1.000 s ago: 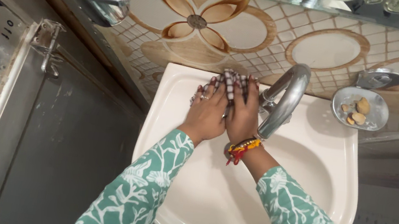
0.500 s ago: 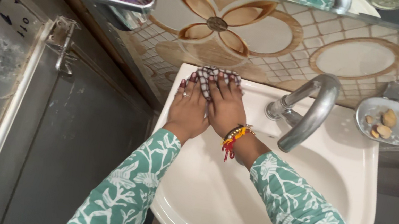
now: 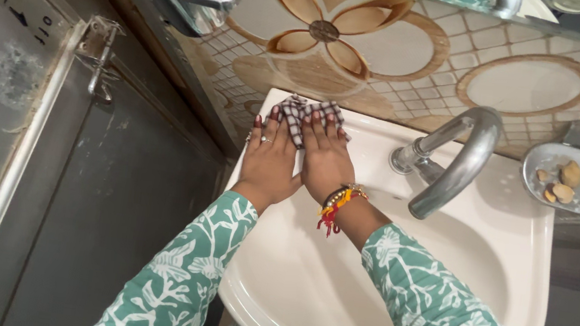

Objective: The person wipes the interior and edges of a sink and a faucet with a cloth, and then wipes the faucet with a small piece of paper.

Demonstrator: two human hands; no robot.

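Hands flat on checked cloth (image 3: 306,114) at washbasin's (image 3: 514,293) back left corner.
Left hand (image 3: 269,161) and right hand (image 3: 324,160) press it, fingers extended; soft, light, probably damp; gather a loose edge.

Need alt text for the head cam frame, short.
Both hands, left hand and right hand, press a checked cloth flat against the back left corner of a white washbasin. A curved metal tap stands to their right, and a metal soap dish with soap scraps hangs on the patterned tile wall.
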